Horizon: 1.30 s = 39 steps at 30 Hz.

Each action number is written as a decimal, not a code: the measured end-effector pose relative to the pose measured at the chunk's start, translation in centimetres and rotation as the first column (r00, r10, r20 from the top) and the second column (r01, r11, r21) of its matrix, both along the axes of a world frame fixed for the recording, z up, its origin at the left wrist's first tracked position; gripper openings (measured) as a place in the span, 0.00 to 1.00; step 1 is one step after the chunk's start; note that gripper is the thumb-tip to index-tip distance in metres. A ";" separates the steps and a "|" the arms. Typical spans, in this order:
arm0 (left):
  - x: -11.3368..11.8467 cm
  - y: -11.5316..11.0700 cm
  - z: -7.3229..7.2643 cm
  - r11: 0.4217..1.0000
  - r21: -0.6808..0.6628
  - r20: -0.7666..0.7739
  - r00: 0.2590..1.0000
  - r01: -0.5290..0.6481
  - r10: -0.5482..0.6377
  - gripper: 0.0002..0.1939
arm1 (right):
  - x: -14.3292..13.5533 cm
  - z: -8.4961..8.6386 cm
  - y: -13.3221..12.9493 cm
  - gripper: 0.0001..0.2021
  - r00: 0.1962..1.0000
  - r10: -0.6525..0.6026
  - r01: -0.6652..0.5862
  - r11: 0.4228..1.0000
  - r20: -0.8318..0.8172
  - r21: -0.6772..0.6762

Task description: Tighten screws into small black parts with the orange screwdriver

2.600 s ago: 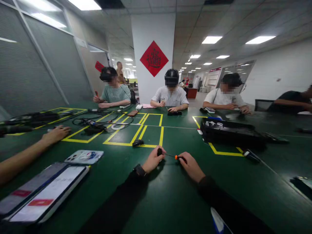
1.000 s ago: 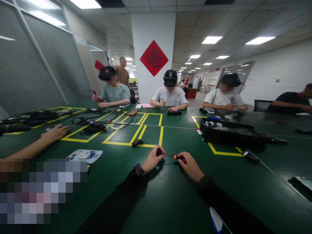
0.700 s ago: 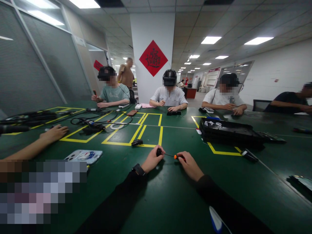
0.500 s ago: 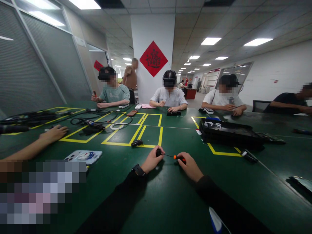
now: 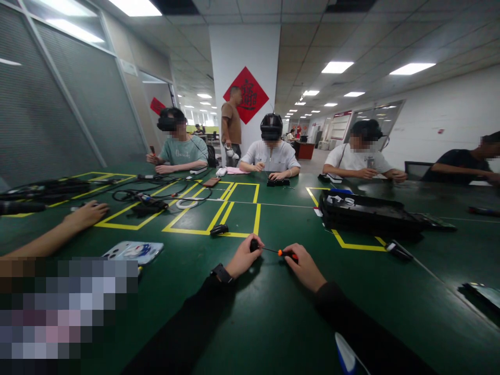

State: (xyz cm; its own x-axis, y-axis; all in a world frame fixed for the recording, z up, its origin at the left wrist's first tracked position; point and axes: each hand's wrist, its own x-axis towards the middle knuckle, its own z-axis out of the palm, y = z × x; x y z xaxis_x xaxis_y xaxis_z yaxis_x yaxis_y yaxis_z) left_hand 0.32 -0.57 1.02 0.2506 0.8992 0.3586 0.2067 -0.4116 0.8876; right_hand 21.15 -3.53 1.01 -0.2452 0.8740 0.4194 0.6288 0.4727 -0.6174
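Observation:
My right hand (image 5: 302,265) is closed around the orange and black handle of a screwdriver (image 5: 289,255). Its thin metal shaft points left, toward my left hand (image 5: 244,255). Between the fingers of that left hand sits a small black round part (image 5: 254,244), and the shaft's tip reaches it. Whether the tip sits inside the part or only touches it, I cannot tell. Both hands are just above the green table (image 5: 269,323), and a black watch (image 5: 222,273) is on my left wrist.
A small black object (image 5: 219,229) lies beyond my left hand. Back right is a long black casing (image 5: 367,211); back left, tangled black cables (image 5: 148,203). A phone (image 5: 135,251) lies left, near a co-worker's hand (image 5: 88,213). A white-and-blue object (image 5: 346,354) is by my right forearm.
My hands and the screwdriver look almost the same. In the background, a standing person has moved right, in front of the pillar. The co-worker at right has shifted their hands.

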 end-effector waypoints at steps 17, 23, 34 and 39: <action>0.0 -0.1 0.0 1.000 0.011 -0.018 1.000 0.003 -0.003 0.07 | -0.1 -0.1 -0.1 0.07 1.000 0.007 -0.007 0.999 -0.019 -0.047; 0.0 -0.1 0.0 1.000 0.020 -0.006 1.000 0.022 -0.022 0.07 | -0.1 -0.1 0.1 0.09 1.000 -0.029 0.029 0.999 -0.009 -0.039; -0.1 0.1 -0.2 0.999 0.032 -0.019 0.999 0.027 -0.026 0.07 | -0.1 -0.2 -0.1 0.07 1.000 -0.006 0.006 1.000 -0.009 -0.025; -0.1 0.1 -0.2 0.999 0.029 -0.011 1.000 0.020 -0.020 0.07 | -0.2 -0.2 0.1 0.11 1.000 -0.006 0.006 1.000 0.028 -0.009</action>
State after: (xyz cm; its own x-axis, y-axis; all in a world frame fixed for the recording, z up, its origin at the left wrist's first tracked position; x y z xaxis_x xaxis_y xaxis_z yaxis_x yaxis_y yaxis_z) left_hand 0.25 -0.50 0.81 0.2723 0.8834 0.3815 0.2080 -0.4411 0.8730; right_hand 20.93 -3.39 0.85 -0.2514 0.8792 0.4048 0.6484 0.4635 -0.6040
